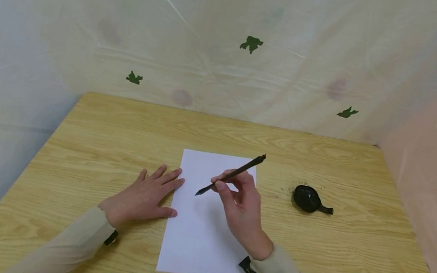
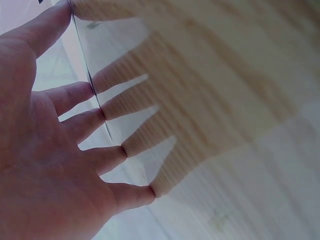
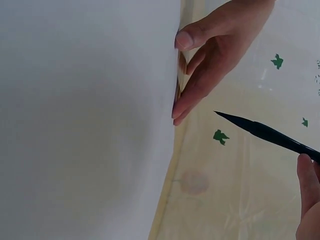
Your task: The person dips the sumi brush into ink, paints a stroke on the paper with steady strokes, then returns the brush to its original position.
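A white sheet of paper [image 1: 199,245] lies on the wooden table. My left hand [image 1: 141,198] rests with its fingers spread, thumb and nearest fingertips on the sheet's left edge. In the left wrist view the fingertips of that hand [image 2: 55,150] meet the table surface. Between thumb and fingers, my right hand [image 1: 242,209] pinches a dark calligraphy brush [image 1: 238,172] over the paper. The brush [image 3: 270,135] is slanted, its pointed black tip apart from the sheet in the right wrist view. No marks are visible on the paper.
Right of the paper sits a small glossy black dish [image 1: 307,199] with a short stem and dark specks beside it. The wooden table [image 1: 104,136] ends at a pale plastic sheet [image 1: 162,58] with green leaf-like shapes, hanging behind and at both sides.
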The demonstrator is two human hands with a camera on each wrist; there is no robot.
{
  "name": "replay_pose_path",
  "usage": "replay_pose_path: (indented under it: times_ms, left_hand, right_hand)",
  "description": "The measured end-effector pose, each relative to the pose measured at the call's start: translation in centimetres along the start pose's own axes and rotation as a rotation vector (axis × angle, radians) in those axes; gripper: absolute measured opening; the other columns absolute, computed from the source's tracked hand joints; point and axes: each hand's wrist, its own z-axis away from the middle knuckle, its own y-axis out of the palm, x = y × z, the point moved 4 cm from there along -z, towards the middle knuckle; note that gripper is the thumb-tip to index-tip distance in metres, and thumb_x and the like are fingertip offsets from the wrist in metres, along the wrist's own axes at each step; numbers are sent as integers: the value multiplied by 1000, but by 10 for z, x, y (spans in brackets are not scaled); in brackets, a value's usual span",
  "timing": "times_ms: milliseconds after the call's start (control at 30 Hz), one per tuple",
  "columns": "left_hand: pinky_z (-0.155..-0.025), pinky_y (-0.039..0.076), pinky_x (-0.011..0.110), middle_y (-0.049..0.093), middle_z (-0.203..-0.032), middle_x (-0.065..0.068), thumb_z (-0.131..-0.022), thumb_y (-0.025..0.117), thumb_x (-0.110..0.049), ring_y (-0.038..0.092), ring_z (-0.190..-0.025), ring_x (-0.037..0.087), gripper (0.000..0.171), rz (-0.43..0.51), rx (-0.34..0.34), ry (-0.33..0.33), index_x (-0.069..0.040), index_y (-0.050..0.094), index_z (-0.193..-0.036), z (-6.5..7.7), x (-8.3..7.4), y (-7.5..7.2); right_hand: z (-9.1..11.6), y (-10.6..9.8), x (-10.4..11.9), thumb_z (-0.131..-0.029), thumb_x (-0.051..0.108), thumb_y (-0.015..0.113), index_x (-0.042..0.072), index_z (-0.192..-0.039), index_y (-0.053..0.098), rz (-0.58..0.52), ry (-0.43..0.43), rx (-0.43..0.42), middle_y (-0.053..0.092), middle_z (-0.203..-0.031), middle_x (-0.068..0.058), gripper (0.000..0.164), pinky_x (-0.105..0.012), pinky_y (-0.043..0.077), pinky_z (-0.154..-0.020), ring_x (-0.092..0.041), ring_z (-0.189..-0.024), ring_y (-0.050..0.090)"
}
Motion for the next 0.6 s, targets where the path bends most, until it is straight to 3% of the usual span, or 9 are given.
replay_pose_path:
  times_ms: [233, 600]
  left_hand:
    - [-110, 20, 80, 27, -170, 10, -97, 69, -52, 17, -155, 47, 80, 4, -1, 7, -9, 42, -159, -2, -2, -2]
    - [-110, 20, 80, 25, -170, 9, -97, 68, -54, 15, -155, 46, 82, -10, 7, 4, -11, 40, -160, -2, 1, 0]
  right_hand:
    - [-1, 4, -7, -91, -21, 65, -9, -118, 52, 35, 4, 13, 63, -107, -23, 32, -38, 62, -78, -23, -99, 71]
    - [-1, 14, -18, -92, -18, 65, -6, -118, 54, 102, 37, 50, 64, -108, -18, 31, -35, 62, -79, -34, -98, 72]
